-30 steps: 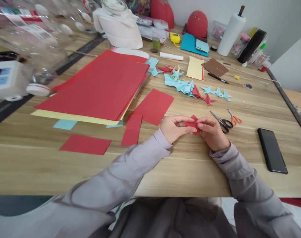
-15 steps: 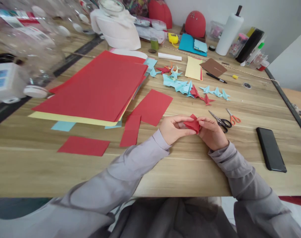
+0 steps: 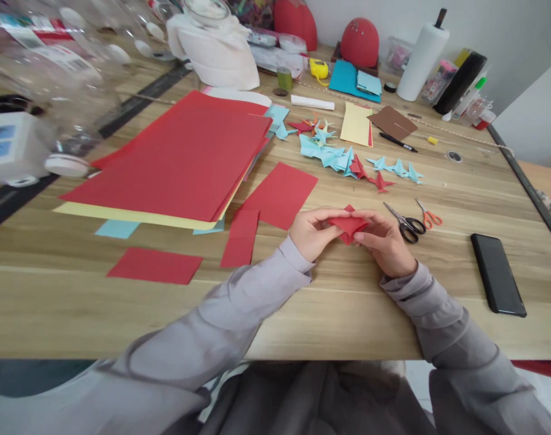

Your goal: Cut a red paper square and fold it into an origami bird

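Observation:
Between my two hands is a small piece of folded red paper (image 3: 349,225), held just above the table with one point facing up and one facing down. My left hand (image 3: 312,232) grips its left side, fingers along the top and thumb in front. On the right side my right hand (image 3: 385,241) pinches it between thumb and fingers. Behind them lie folded light-blue paper cranes (image 3: 332,156) and a red paper crane (image 3: 381,182). Black-handled scissors (image 3: 409,226) rest just right of my right hand. Left of my hands are a red paper square (image 3: 282,193) and a red strip (image 3: 241,238).
A stack of large red sheets (image 3: 176,157) covers the left part of the table (image 3: 302,326). Orange-handled scissors (image 3: 430,216) and a phone (image 3: 497,273) lie at right. Plastic bottles (image 3: 53,78) crowd the far left; a white bottle (image 3: 423,63) stands at the back.
The folded red paper has turned and shifted slightly left, showing a wider diamond shape. My right hand's fingers have moved left along its top edge, and its thumb now presses the front.

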